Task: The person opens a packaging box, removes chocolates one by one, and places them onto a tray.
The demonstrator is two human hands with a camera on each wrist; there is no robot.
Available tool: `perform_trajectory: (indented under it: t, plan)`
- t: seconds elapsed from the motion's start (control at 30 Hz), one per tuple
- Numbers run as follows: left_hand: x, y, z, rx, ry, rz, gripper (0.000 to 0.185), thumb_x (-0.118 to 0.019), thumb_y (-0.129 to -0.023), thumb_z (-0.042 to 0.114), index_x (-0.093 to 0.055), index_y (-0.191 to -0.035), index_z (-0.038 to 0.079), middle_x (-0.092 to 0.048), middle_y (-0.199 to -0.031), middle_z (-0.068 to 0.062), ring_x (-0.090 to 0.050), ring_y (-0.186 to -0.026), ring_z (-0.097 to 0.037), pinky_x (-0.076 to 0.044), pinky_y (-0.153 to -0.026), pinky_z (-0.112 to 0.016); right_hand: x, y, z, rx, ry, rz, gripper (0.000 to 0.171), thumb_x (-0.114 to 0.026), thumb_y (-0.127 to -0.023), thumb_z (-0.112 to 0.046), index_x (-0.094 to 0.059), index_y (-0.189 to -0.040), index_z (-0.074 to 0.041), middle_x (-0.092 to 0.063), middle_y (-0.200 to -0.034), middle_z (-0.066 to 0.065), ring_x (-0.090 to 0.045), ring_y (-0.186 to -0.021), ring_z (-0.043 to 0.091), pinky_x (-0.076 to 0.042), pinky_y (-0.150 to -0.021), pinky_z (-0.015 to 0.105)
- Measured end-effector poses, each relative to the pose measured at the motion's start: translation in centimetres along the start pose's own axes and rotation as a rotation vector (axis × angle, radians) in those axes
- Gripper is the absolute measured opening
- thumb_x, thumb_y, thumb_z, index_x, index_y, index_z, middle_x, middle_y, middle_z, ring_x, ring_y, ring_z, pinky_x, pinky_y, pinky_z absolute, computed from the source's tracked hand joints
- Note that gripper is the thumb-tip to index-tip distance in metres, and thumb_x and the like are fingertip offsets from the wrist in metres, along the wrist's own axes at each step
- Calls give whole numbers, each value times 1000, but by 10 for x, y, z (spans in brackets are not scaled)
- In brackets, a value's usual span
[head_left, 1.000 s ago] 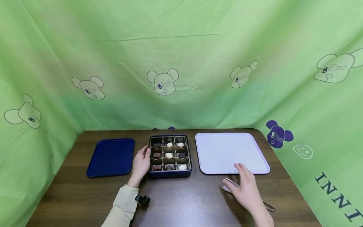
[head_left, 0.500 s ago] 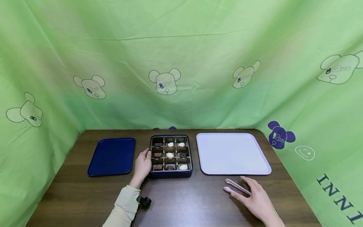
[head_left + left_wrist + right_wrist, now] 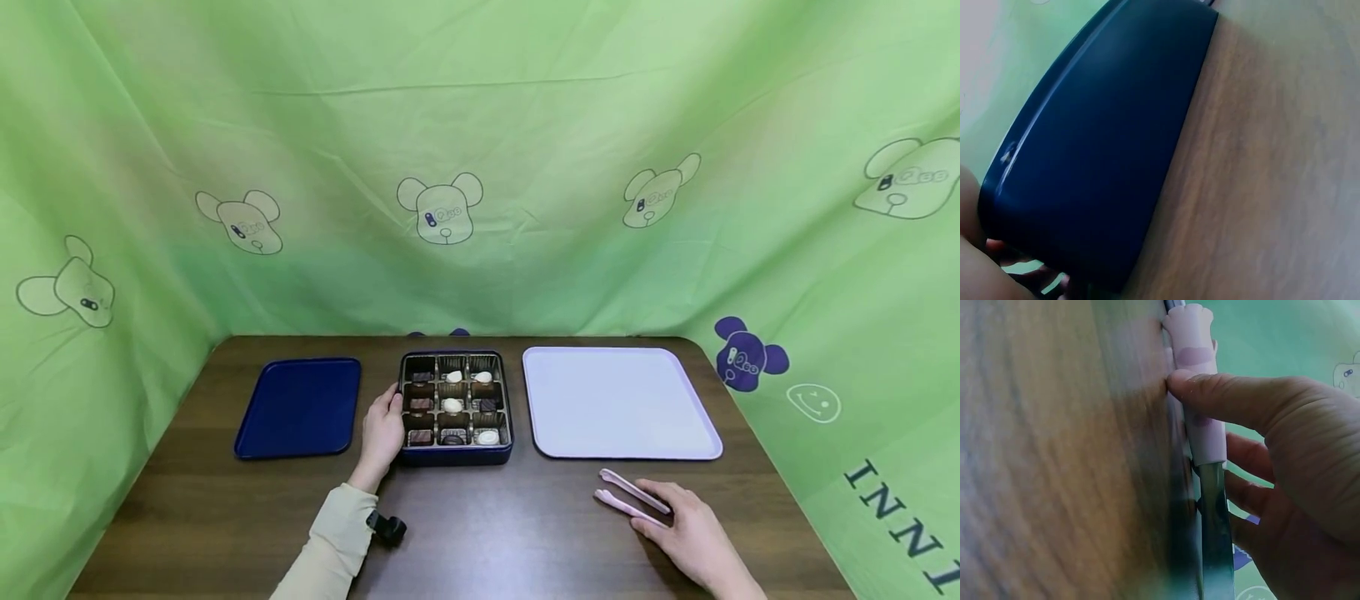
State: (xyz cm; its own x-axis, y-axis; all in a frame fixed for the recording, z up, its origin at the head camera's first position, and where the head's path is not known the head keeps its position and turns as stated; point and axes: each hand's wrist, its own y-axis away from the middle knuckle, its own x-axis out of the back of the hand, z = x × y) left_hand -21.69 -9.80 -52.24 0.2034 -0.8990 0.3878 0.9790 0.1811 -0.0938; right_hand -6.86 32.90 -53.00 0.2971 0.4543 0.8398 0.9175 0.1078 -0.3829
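Observation:
A dark blue square box [image 3: 456,455] of chocolates stands open on the table, each compartment of its divided insert holding a dark, brown or white piece. My left hand [image 3: 383,433] holds the box's left side, thumb at the rim and fingers by the outer wall; the left wrist view has the blue wall [image 3: 1097,137] close up. On the right lie tongs [image 3: 619,505] with pale pink paw-shaped tips, spread apart and pointing left. My right hand [image 3: 690,533] grips them, thumb on one arm and index finger on the other. In the right wrist view the thumb presses the pink sleeve [image 3: 1207,440].
A blue lid [image 3: 300,408] lies left of the box. To the right is a pale lilac tray [image 3: 618,404] with nothing on it, just beyond the tongs. Green printed cloth [image 3: 450,125] hangs behind and beside the brown table [image 3: 480,533].
My right hand has come down from over the tray's near edge, back toward me and right, and now takes hold of the tongs. The left hand stays at the box.

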Motion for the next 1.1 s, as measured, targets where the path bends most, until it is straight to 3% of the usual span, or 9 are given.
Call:
perform_trajectory:
  t: [0.23,0.5,0.8,1.1]
  plan:
    - [-3,1,-1,2,43,26,41,-47,-105,11,-54,-142,-6,-54,-142,-27,-47,-135,-43,-37,-111,-56,3,-1,0,11,-22,-4,48,-92,-66,-10,-75,-111,-9,-73,-98,-1,-65,-84,10,-43,-74,15]
    - [-4,0,-3,-4,50,29,41,-47,-106,12,-54,-142,-5,-54,-142,-27,-48,-135,-44,-37,-111,-57,17,-13,-10,39,-147,68,49,-89,-70,0,-74,-116,-5,-73,-97,1,-61,-78,4,-43,-72,11]
    - [-4,1,-6,-3,40,21,40,-46,-107,13,-54,-142,-4,-55,-141,-27,-49,-133,-43,-38,-110,-56,44,-46,-22,112,-159,86,56,-88,-71,-1,-71,-124,-2,-74,-104,7,-61,-83,4,-44,-75,9]
    - [-4,2,-5,7,28,37,40,-47,-106,14,-56,-141,-3,-57,-140,-26,-49,-133,-43,-39,-109,-56,58,-82,-34,180,-155,168,55,-85,-72,4,-69,-124,1,-73,-103,11,-55,-75,1,-45,-63,12]
